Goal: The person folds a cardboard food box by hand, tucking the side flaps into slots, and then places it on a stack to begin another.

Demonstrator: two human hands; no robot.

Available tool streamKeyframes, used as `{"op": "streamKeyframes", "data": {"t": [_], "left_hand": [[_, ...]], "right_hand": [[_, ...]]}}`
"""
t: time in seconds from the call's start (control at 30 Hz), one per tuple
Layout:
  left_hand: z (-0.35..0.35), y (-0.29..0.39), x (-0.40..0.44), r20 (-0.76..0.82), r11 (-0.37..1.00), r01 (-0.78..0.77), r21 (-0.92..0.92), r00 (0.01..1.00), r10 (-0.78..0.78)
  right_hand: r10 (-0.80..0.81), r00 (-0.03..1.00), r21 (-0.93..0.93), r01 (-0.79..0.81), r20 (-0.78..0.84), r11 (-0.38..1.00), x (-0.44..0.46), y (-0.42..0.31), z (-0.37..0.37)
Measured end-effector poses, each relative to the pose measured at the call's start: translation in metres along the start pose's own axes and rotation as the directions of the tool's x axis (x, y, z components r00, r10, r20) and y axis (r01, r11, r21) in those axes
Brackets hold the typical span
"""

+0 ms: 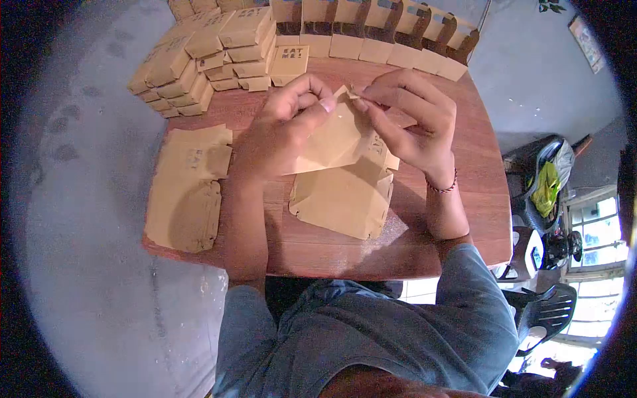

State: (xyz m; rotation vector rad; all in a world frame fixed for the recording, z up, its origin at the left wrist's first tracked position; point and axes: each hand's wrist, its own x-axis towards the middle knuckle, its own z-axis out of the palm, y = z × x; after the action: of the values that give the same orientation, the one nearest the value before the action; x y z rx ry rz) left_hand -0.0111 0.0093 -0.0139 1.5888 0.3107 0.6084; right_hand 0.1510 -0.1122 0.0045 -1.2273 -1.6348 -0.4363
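Note:
Both hands are raised over the table, pinching a brown cardboard box blank (pixel 332 142) near its upper edge. My left hand (pixel 285 126) grips it between thumb and fingers on the left side. At a small flap by its top corner, the thumb and fingertips of my right hand (pixel 415 119) are closed; a braided bracelet circles that wrist. Below the held piece lies another flat cardboard blank (pixel 345 205), partly covered, with printed lettering near its right side. A stack of flat blanks (pixel 186 186) marked "EAT" rests left of my left forearm.
Folded boxes (pixel 199 60) printed "EAT ME!" are piled at the table's back left, with a single box (pixel 290 64) beside them. A row of open handled cartons (pixel 398 40) lines the back edge of the wooden table (pixel 464 219). Chairs (pixel 547 312) stand at right near a window.

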Motion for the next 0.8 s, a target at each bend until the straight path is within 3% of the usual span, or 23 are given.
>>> {"op": "streamKeyframes", "data": {"t": [0.1,0.17,0.3,0.5,0.6,0.8], "left_hand": [[0.000,-0.001,0.000,0.027,0.998,-0.059,-0.022,0.998,0.060],[0.003,0.003,-0.003,0.001,0.985,-0.076,0.154,0.997,0.077],[0.009,0.009,-0.007,-0.047,0.973,-0.089,0.214,0.994,0.101],[0.012,0.011,-0.011,-0.073,0.953,-0.058,0.298,0.994,0.083],[0.011,0.012,-0.013,-0.002,0.962,-0.059,0.266,0.998,0.062],[0.016,0.009,-0.012,-0.004,0.943,-0.124,0.309,0.991,0.131]], "right_hand": [[-0.054,0.995,0.027,0.052,0.080,0.998,0.001,0.001,-0.004],[-0.050,0.991,0.074,0.041,0.124,0.996,-0.001,0.003,-0.005],[0.034,0.986,0.112,-0.053,0.161,0.992,-0.002,-0.001,-0.004],[-0.071,0.971,0.038,0.064,0.228,0.997,-0.005,0.002,-0.012],[-0.128,0.957,-0.010,0.135,0.259,0.991,-0.005,0.002,-0.016],[-0.234,0.919,-0.035,0.258,0.317,0.966,-0.004,0.006,-0.021]]}}
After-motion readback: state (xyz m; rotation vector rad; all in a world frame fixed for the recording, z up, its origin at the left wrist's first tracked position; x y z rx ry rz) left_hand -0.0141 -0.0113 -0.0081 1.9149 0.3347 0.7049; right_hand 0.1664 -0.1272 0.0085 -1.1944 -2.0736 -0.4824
